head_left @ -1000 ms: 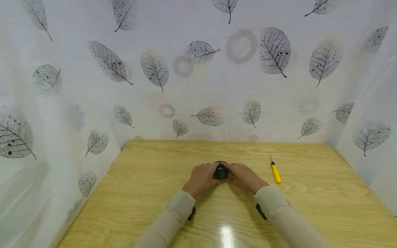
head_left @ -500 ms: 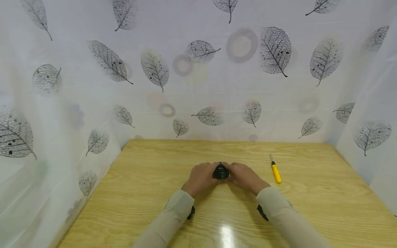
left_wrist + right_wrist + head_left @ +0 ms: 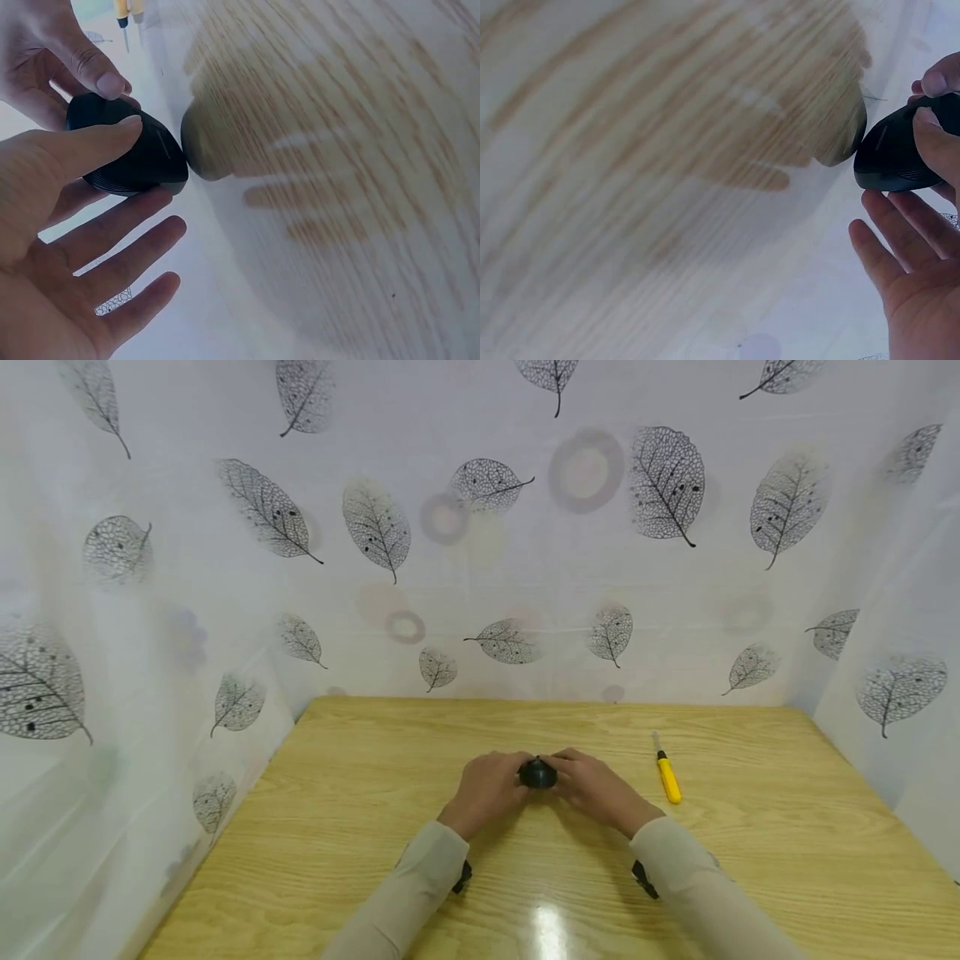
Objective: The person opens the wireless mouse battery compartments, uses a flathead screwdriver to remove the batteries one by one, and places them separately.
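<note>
A black computer mouse (image 3: 537, 774) is held between both hands near the middle of the table. In the left wrist view the mouse (image 3: 139, 146) stands tilted, its low end at the tabletop beside its reflection. My left hand (image 3: 491, 789) pinches one side, thumb on the shell and index finger at the lower edge, the other fingers spread. From the opposite side, my right hand (image 3: 596, 792) pinches it with its thumb (image 3: 930, 131) on the shell; several of its fingers extend below. The underside of the mouse is hidden in the head view.
A yellow-handled screwdriver (image 3: 667, 777) lies on the wooden table (image 3: 375, 752), right of the hands. A leaf-patterned white curtain (image 3: 480, 568) stands behind the table and along both sides. Dark wrist cameras (image 3: 462, 877) hang under the sleeves.
The mouse has tipped, so it looks shorter in the head view and its marking no longer shows. It has shifted slightly right, and the right wrist has moved a little outward.
</note>
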### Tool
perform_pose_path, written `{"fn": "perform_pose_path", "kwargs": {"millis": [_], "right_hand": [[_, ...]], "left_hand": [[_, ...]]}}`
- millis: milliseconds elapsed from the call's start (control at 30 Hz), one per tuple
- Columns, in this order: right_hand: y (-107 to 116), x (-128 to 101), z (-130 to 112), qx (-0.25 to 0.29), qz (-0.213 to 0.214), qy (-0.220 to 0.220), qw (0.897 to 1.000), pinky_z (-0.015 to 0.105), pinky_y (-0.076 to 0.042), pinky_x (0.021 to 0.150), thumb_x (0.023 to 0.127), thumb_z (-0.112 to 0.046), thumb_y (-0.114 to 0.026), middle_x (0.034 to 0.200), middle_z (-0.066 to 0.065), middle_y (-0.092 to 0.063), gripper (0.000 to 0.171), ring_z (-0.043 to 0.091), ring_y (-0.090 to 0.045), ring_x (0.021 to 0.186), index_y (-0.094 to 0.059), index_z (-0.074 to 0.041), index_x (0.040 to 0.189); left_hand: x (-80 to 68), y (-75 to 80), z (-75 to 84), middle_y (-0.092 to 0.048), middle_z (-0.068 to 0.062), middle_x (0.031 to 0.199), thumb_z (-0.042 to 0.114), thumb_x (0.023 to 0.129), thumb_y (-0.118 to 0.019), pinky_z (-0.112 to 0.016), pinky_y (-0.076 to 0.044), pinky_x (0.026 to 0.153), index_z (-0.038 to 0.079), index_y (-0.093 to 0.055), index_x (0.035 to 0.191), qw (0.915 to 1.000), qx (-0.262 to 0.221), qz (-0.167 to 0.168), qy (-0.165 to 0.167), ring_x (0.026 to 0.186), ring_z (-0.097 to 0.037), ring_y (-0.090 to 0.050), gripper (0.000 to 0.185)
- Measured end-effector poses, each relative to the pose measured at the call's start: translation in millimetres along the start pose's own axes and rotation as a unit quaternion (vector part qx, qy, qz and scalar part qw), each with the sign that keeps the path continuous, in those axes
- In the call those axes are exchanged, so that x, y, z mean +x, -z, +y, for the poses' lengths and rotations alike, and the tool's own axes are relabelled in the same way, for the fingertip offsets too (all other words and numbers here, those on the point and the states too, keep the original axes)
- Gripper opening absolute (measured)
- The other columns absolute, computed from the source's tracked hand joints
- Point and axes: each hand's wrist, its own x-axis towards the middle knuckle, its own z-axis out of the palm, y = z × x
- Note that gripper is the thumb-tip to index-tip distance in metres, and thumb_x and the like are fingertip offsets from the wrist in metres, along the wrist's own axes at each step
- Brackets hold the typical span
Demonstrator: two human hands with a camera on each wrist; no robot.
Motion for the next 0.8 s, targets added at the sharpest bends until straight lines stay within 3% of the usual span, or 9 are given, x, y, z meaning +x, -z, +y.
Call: {"fn": "perform_pose_path", "kwargs": {"millis": [467,800], "right_hand": [[0.8,-4.4,0.2,0.010,0.046,0.022,0.999,0.043,-0.057,0.093,0.094,-0.004,-0.072,0.123,0.015,-0.066,0.043,0.031,-0.067,0.111,-0.061,0.003,0.135],[2.1,0.4,0.9,0.005,0.082,0.047,0.995,0.043,-0.058,0.089,0.097,-0.004,-0.067,0.116,0.015,-0.068,0.035,0.030,-0.068,0.106,-0.060,0.003,0.131]], "left_hand": [[-1.8,3.5,2.1,-0.076,-0.001,0.107,0.023,0.094,-0.075,-0.034,-0.060,0.071,0.017,-0.072,0.125,0.9995,-0.004,0.032,-0.007,0.090,-0.019,-0.073,0.031],[1.5,7.9,1.6,-0.072,-0.002,0.100,0.021,0.098,-0.069,-0.039,-0.059,0.070,0.013,-0.068,0.111,0.9981,-0.050,0.030,-0.019,0.089,-0.022,-0.071,0.015]]}}
